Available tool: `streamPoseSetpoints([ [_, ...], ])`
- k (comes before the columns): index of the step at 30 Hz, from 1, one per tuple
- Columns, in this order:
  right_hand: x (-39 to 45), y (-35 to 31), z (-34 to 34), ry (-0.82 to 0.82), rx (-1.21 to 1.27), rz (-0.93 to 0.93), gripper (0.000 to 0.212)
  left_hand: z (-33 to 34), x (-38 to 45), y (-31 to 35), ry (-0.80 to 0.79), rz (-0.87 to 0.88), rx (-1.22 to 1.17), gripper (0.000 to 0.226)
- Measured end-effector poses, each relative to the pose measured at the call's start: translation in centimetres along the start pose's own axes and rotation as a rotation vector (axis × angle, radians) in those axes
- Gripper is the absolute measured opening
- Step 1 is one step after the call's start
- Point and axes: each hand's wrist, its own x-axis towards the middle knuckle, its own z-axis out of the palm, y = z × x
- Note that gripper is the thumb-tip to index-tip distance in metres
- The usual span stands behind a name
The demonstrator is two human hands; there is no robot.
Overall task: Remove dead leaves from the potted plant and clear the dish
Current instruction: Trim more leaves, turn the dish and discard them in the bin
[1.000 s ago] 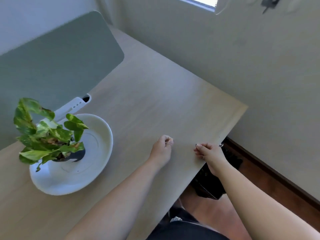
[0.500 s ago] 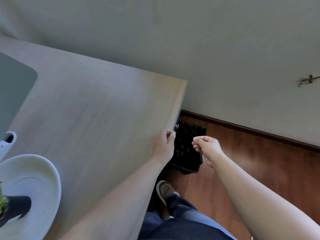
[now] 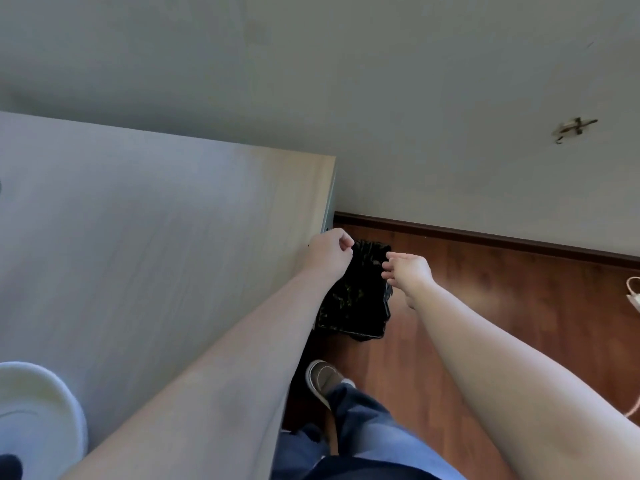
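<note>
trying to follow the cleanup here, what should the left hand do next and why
Probably open the left hand over the bin. Its fingers are curled shut at the table edge, just above the bin, while the right hand is already spread open over it. Whether it holds any leaf bits cannot be seen.

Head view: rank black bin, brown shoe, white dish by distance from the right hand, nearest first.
From the right hand:
1. Black bag-lined bin, directly under its fingers, on the floor by the table edge.
2. Brown shoe, lower, on the floor.
3. White dish, far left on the table.
</note>
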Motion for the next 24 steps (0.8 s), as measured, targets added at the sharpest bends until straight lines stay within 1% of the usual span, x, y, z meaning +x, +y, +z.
streamPoseSetpoints([
  [2,0.2,0.0,0.2,-0.013,-0.005,0.028,0.036,0.3,0.5,0.3,-0.052,-0.028,0.032,0.025],
  [4,0.1,-0.1,0.3,-0.019,-0.036,0.029,0.038,0.3,0.8,0.5,-0.077,-0.022,0.06,0.03],
  [6,0.0,-0.3,0.5,-0.027,-0.05,0.018,0.037,0.2,1.1,0.4,-0.068,-0.017,0.048,0.024],
  [10,0.0,-0.9,1.1,-0.039,-0.023,-0.034,0.031,-0.4,1.1,-0.3,-0.046,-0.061,-0.011,0.007],
  [12,-0.1,-1.4,1.4,-0.039,-0.01,-0.067,0.03,-0.7,1.0,-0.3,-0.04,-0.064,-0.035,0.007],
  [15,-0.4,-2.2,1.9,-0.029,-0.004,-0.092,0.031,-1.7,0.7,-0.4,-0.01,-0.07,-0.065,0.017],
  [18,-1.0,-3.0,2.8,-0.024,0.002,-0.106,0.03,-2.9,0.1,-0.9,0.045,-0.088,-0.131,0.018],
  [21,-2.2,-3.8,4.5,-0.068,-0.008,-0.155,0.028,-4.4,-0.6,-1.9,0.12,-0.151,-0.246,0.013],
  [24,-3.7,-4.6,7.0,-0.132,-0.034,-0.227,0.026,-5.9,-1.8,-3.6,0.172,-0.232,-0.37,0.018],
])
